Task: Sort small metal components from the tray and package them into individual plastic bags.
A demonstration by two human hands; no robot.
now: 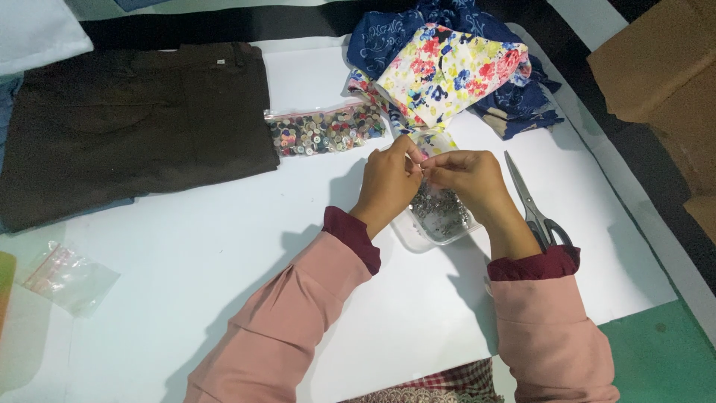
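At frame centre we see the left hand [388, 183] and right hand [470, 179] meeting fingertip to fingertip, pinching something too small to tell, above a clear tub [440, 216] of small metal pieces; scissors [533, 205] lie just right on the white counter [224, 246].

A single head-worn camera looks steeply down and slightly forward onto the white bench [224, 246] from the person's own seat. It sits close: both pink sleeves enter from the bottom edge of the frame, and the left hand [388, 183] and right hand [471, 177] meet just right of centre. The far edge of the bench runs along the top of the frame, where dark folded trousers [134, 123] fill the upper left and floral cloth [447, 71] the upper middle. Cardboard boxes [656, 60] crop the upper right corner.
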